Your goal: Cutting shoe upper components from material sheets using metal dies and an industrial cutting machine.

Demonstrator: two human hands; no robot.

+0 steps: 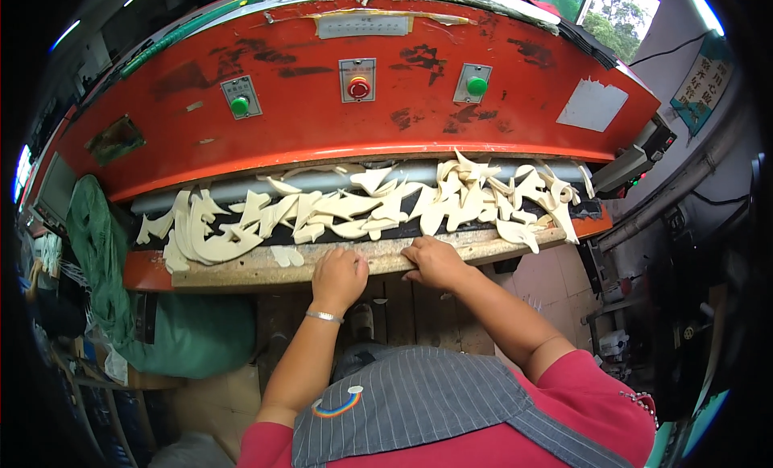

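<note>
My left hand (340, 278) is closed, its fingers curled at the front edge of a worn wooden board (233, 276). To its right, my right hand (437, 262) grips the same edge, fingertips on top and thumb lower at the front. Behind both hands lies a long heap of cream-coloured cut-out sheet pieces (346, 206), many curved or pointed, on a dark surface. Two small rounded pieces (287, 256) rest on the board left of my left hand. The undersides of my fingers are hidden.
A red machine front (294, 105) rises behind the heap, with green buttons (240, 105) and a red button (359, 87). A grey roller (310, 180) runs under it. Green cloth (189, 331) hangs at the left. A dark metal arm (636, 158) juts out at right.
</note>
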